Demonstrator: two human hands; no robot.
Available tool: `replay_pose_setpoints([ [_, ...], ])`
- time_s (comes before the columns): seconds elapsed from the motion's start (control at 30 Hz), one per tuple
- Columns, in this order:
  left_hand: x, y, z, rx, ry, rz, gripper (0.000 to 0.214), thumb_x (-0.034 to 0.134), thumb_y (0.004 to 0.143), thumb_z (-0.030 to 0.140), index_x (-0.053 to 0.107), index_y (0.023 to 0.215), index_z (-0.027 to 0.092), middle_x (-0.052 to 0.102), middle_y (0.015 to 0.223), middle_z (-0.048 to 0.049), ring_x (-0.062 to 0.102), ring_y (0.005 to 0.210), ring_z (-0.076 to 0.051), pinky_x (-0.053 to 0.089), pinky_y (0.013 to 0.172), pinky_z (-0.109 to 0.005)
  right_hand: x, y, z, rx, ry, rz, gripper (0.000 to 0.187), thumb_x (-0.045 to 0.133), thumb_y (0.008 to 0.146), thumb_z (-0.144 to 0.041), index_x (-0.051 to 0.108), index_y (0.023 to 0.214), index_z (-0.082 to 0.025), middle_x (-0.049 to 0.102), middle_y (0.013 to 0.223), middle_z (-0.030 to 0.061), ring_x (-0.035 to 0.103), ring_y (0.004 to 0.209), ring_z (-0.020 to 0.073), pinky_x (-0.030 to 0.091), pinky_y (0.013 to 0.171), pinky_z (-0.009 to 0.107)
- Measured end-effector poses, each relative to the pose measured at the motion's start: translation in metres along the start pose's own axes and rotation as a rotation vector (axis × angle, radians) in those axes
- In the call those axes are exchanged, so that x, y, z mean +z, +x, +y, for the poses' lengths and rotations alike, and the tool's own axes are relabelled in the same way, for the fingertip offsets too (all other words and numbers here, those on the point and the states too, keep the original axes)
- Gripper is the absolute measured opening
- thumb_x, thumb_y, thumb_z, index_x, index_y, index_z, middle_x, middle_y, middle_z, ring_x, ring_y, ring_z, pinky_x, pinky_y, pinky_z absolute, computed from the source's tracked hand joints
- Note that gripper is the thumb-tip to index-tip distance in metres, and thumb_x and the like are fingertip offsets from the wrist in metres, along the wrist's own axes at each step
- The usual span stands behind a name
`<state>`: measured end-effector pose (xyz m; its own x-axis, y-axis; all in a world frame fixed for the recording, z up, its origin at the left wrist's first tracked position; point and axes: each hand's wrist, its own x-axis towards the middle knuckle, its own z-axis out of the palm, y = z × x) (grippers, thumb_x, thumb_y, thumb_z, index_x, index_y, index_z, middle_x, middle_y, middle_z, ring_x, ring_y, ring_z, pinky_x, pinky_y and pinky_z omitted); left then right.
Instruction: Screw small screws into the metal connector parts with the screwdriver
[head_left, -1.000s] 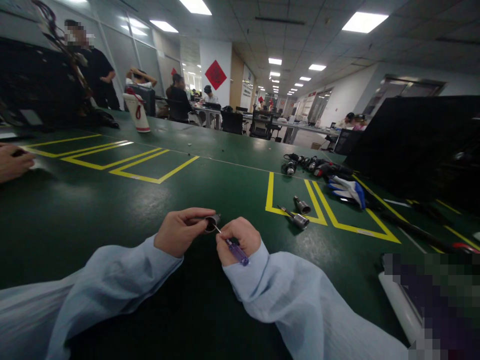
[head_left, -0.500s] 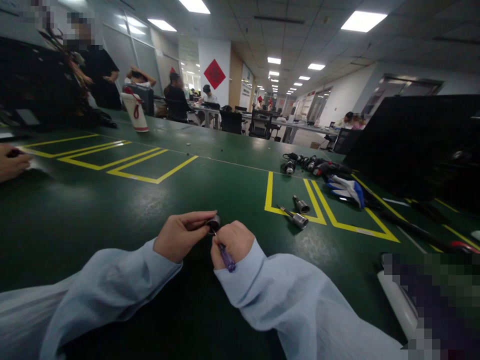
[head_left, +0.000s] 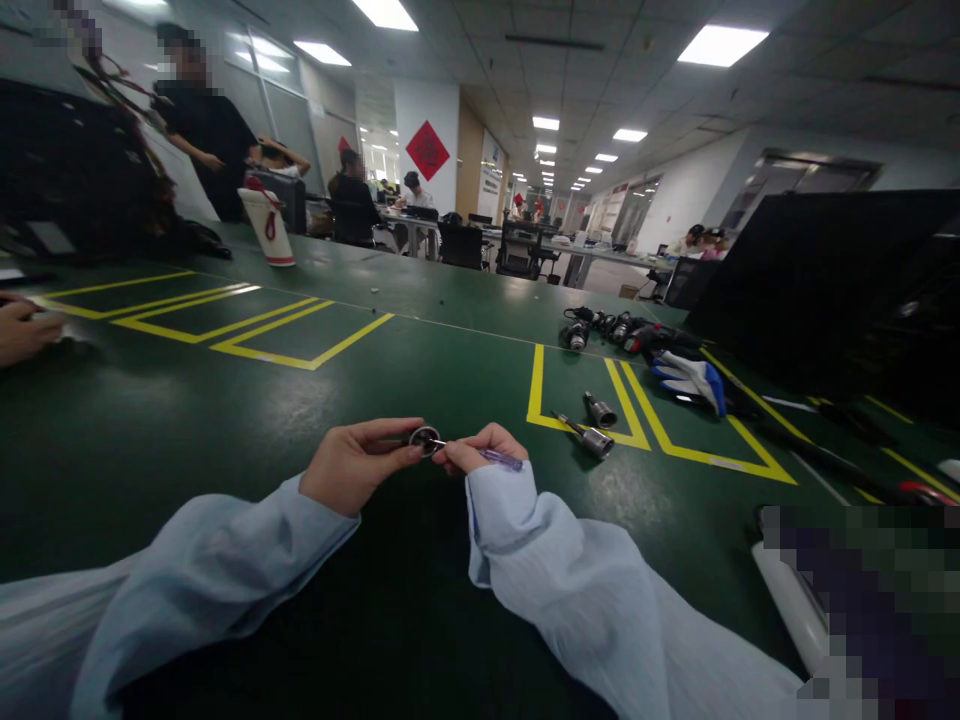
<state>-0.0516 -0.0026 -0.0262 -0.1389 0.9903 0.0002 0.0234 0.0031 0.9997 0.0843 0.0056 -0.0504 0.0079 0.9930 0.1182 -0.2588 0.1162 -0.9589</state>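
Note:
Pinched between the thumb and fingers of my left hand [head_left: 360,460] is a small round metal part [head_left: 424,438], its open face turned toward me. My right hand [head_left: 484,447] grips a screwdriver [head_left: 501,459] with a translucent purple handle, closed around its front end. The thin metal shaft points left and its tip meets the round part; whether it sits inside or against the rim I cannot tell. Both hands are held over the green table [head_left: 300,450]. To their right lie two metal socket-like pieces with shafts, one nearer [head_left: 597,442] and one farther [head_left: 601,411].
Yellow tape outlines [head_left: 535,385] mark the table. At the right back are dark tools with cables [head_left: 577,335] and a white-and-blue glove [head_left: 691,380]. A white cup [head_left: 268,225] stands at the left back. Another person's hand [head_left: 26,330] is at the left edge.
My right hand has swung up and to the right, so the screwdriver now lies nearly level. My left hand has turned the round part's face more toward me.

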Motion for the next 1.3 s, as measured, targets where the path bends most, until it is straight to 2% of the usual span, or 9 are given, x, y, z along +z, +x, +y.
replay_pose_setpoints([
  [0.13,0.003,-0.003,0.002,0.092,0.055,0.047,0.037,0.077,0.041,0.021,0.069,0.077,0.016,0.072,0.082,-0.0041,0.067,0.081,-0.023,0.053,0.082,-0.036,0.001,-0.007,0.003,-0.452,-0.436,-0.013,0.016,0.054,0.063,-0.019,0.049,0.048,-0.020,0.058,0.053,0.0006,0.051,0.053,0.0127,0.042,0.055,0.025],
  [0.2,0.004,-0.006,0.003,0.189,0.074,0.067,0.032,0.076,0.042,0.022,0.070,0.073,0.016,0.071,0.084,-0.0041,0.066,0.081,-0.022,0.054,0.081,-0.036,0.001,-0.009,0.004,-0.573,-0.492,-0.028,0.017,0.052,0.063,-0.015,0.049,0.047,-0.020,0.059,0.055,0.0009,0.053,0.057,0.0134,0.042,0.061,0.027],
  [0.27,0.005,-0.007,0.004,0.237,0.082,0.060,0.030,0.076,0.043,0.022,0.070,0.072,0.016,0.070,0.084,-0.0044,0.066,0.080,-0.022,0.054,0.080,-0.036,0.001,-0.008,0.005,-0.480,-0.362,-0.029,0.017,0.055,0.063,-0.016,0.048,0.048,-0.019,0.061,0.055,0.0010,0.055,0.056,0.0132,0.044,0.060,0.026],
  [0.43,0.002,-0.005,0.005,0.154,0.100,0.042,0.034,0.076,0.044,0.025,0.068,0.075,0.015,0.071,0.082,-0.0057,0.066,0.079,-0.023,0.053,0.081,-0.037,-0.003,0.005,0.006,0.086,0.274,-0.073,0.024,0.065,0.058,-0.020,0.041,0.054,-0.019,0.067,0.053,0.0006,0.057,0.043,0.0106,0.046,0.046,0.022],
  [0.53,0.001,-0.003,0.004,0.092,0.093,0.036,0.039,0.077,0.044,0.027,0.067,0.079,0.015,0.072,0.084,-0.0072,0.066,0.081,-0.025,0.053,0.081,-0.037,-0.004,0.009,0.006,0.187,0.418,-0.095,0.025,0.067,0.055,-0.017,0.042,0.055,-0.018,0.068,0.052,0.0012,0.057,0.040,0.0087,0.046,0.043,0.019],
  [0.63,0.000,-0.001,0.003,0.054,0.070,0.024,0.042,0.077,0.045,0.027,0.066,0.083,0.015,0.072,0.085,-0.0076,0.066,0.083,-0.025,0.053,0.082,-0.036,-0.003,0.007,0.004,0.173,0.409,-0.098,0.024,0.066,0.055,-0.016,0.042,0.054,-0.018,0.068,0.053,0.0016,0.057,0.040,0.0082,0.045,0.043,0.018],
  [0.73,-0.002,0.000,0.003,0.042,0.080,0.022,0.043,0.077,0.046,0.027,0.065,0.086,0.015,0.072,0.084,-0.0076,0.067,0.082,-0.024,0.053,0.081,-0.034,-0.001,0.003,-0.001,0.068,0.310,-0.069,0.024,0.066,0.057,-0.018,0.043,0.053,-0.018,0.068,0.053,0.0013,0.058,0.043,0.0094,0.046,0.047,0.020],
  [1.0,-0.002,-0.002,0.007,0.056,0.176,0.021,0.039,0.072,0.049,0.026,0.064,0.085,0.014,0.072,0.077,-0.0077,0.067,0.076,-0.024,0.053,0.074,-0.033,0.002,-0.011,-0.006,-0.242,-0.175,0.039,0.013,0.060,0.063,-0.021,0.056,0.051,-0.016,0.062,0.051,0.0011,0.048,0.043,0.0091,0.038,0.043,0.020],
  [1.3,0.004,-0.007,0.013,0.080,0.166,0.061,0.034,0.071,0.047,0.026,0.065,0.078,0.012,0.071,0.077,-0.0087,0.067,0.072,-0.023,0.053,0.075,-0.034,0.007,-0.013,-0.004,-0.321,-0.228,0.073,0.014,0.057,0.064,-0.022,0.051,0.051,-0.019,0.063,0.052,0.0013,0.055,0.047,0.0113,0.042,0.049,0.021],
])
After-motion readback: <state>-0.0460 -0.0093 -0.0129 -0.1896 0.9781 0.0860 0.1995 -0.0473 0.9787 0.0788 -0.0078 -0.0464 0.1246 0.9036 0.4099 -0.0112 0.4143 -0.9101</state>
